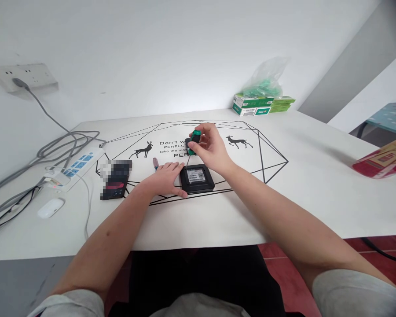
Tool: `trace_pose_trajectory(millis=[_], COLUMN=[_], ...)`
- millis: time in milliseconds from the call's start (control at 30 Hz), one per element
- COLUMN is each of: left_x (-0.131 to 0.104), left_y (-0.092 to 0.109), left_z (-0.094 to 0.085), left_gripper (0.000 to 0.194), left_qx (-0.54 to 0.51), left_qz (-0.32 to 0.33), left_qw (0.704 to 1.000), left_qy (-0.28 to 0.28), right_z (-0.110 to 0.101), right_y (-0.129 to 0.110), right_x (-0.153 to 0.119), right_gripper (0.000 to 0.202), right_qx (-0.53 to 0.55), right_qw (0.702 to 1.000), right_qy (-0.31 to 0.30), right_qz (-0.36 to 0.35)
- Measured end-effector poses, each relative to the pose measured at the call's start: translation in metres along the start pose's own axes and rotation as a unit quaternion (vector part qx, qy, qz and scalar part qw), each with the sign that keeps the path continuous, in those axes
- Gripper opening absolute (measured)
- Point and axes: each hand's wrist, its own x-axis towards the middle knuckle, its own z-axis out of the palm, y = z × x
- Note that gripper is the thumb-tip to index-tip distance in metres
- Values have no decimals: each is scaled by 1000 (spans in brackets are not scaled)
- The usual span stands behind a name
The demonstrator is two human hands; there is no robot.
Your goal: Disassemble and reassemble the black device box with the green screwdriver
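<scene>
On the table [201, 224], a black case [196, 176], judged light, rigid and best held by its edges, is steadied by the spread left hand [166, 178]; a screwdriver [196, 134] is gripped in the right hand [214, 149].

We are looking through a single camera on the person's head, above the near edge of the table [317, 189], and we are facing forward and steeply down. The left hand [166, 178] and right hand [213, 147] are lying close, near mid-view. We are taking in the table widely, up to its far edge and the wall [152, 57]; below its near edge, we are catching the lap [198, 273].
</scene>
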Motion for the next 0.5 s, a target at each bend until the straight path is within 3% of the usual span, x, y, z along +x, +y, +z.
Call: trace_pose_trajectory(millis=[167,500], left_x=[-1,-1], left_y=[2,1], left_z=[-1,0], left_gripper=[132,131], left_qx=[4,5], left_qz=[-2,1], left_qw=[1000,1000], left_qy=[1,2], right_z=[4,8], right_y=[10,7], right_x=[7,4], right_gripper=[39,37], right_qx=[-49,-67], right_qw=[998,997], right_qy=[-28,-41], right_qz=[4,-20])
